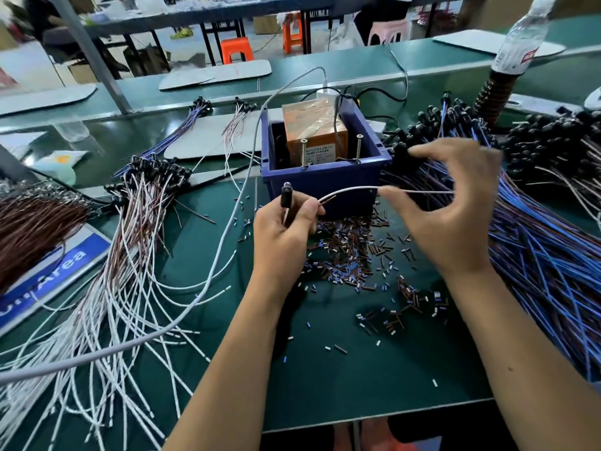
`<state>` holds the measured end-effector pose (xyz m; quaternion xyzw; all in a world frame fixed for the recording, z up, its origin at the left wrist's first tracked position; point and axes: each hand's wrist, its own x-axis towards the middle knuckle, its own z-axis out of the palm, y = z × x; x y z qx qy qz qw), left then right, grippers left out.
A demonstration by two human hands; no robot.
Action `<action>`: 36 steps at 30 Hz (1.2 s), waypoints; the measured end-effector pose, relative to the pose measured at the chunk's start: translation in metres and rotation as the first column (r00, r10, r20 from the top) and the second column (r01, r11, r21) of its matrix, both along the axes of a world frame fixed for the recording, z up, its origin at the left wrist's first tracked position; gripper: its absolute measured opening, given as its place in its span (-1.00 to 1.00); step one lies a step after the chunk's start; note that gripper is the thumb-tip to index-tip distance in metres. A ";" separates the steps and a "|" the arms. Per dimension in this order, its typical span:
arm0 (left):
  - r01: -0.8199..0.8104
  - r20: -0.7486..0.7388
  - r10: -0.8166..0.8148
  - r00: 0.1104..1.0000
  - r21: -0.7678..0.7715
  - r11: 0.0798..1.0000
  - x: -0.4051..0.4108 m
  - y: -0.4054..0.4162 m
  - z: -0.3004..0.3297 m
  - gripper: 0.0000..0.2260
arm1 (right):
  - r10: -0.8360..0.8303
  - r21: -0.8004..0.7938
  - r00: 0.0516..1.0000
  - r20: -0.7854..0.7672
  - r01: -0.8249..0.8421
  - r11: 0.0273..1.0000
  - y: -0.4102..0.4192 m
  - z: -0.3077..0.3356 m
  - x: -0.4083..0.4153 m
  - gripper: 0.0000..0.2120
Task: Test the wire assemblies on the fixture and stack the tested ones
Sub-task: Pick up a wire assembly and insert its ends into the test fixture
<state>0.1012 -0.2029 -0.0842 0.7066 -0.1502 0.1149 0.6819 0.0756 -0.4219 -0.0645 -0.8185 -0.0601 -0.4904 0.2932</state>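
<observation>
Two hands, left hand, right hand, seemingly pinching one wire assembly

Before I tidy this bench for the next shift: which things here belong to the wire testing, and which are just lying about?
Job:
left hand gripping a black-capped wire assembly
right hand pinching its white wire
blue fixture box with two screws
white-wire pile
blue-wire pile

Lying about:
water bottle
cut insulation bits
grey cable

Left hand: bare, no glove, no ring.
Right hand: bare, no glove, no ring.
Forearms: uncovered to frame edge (no sleeve, cuff or watch in view).
Nails: short, unpainted where visible.
</observation>
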 end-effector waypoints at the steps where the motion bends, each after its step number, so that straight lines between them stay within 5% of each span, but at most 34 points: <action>1: -0.001 -0.002 0.001 1.000 -0.017 1.000 -0.001 -0.002 0.000 -0.80 | -0.063 0.004 0.990 0.130 0.063 0.998 0.002 0.000 -0.001 -0.67; 3: -0.003 -0.004 0.003 1.000 -0.050 0.999 -0.003 -0.006 0.000 -0.81 | 0.008 0.101 0.976 0.217 -0.031 0.994 0.015 -0.004 -0.004 -0.60; 5: 0.007 -0.001 -0.007 1.000 -0.073 0.997 -0.003 -0.009 0.001 -0.82 | 0.229 0.316 0.972 0.059 -0.235 0.919 0.033 -0.007 -0.007 -0.48; 8: 0.041 0.015 -0.041 0.999 -0.049 0.998 -0.002 -0.010 0.000 -0.85 | 0.526 0.630 0.829 -0.188 -0.309 0.712 0.048 -0.010 -0.003 -0.46; 11: 0.077 -0.008 -0.077 0.997 0.000 0.997 -0.003 -0.011 0.000 -0.86 | 0.670 0.834 0.739 -0.072 -0.324 0.447 0.047 -0.010 0.003 -0.55; 15: 0.258 -0.114 -0.258 0.959 -0.019 0.966 -0.005 -0.010 0.000 -0.89 | 0.690 0.921 0.708 0.150 -0.353 0.162 0.028 -0.005 0.005 -0.66; 19: 0.408 -0.191 -0.429 0.883 -0.140 0.902 -0.009 -0.013 0.001 -0.93 | 0.655 0.930 0.751 0.085 -0.295 0.218 0.025 -0.005 0.006 -0.70; 22: 0.365 -0.173 -0.424 0.889 -0.290 0.885 -0.007 -0.012 0.003 -0.95 | 0.610 0.949 0.792 -0.008 -0.187 0.255 0.026 -0.005 0.007 -0.64; 25: 0.253 -0.193 -0.353 0.916 -0.404 0.879 -0.003 -0.010 0.004 -0.89 | 0.569 0.980 0.817 0.095 -0.177 0.092 0.019 -0.001 0.007 -0.49; 29: 0.170 -0.176 -0.249 0.952 -0.373 0.912 -0.004 -0.010 0.006 -0.89 | 0.518 0.947 0.794 0.318 -0.286 -0.144 0.005 0.004 0.009 -0.52; 32: 0.144 -0.184 -0.228 0.956 -0.383 0.912 -0.004 -0.006 0.008 -0.89 | 0.668 0.945 0.694 0.266 -0.326 -0.038 0.002 0.005 0.007 -0.52; 36: 0.264 -0.185 -0.388 0.903 -0.474 0.840 -0.004 -0.003 0.011 -0.86 | 0.817 0.782 0.536 -0.213 -0.408 0.472 0.022 0.000 -0.003 -0.50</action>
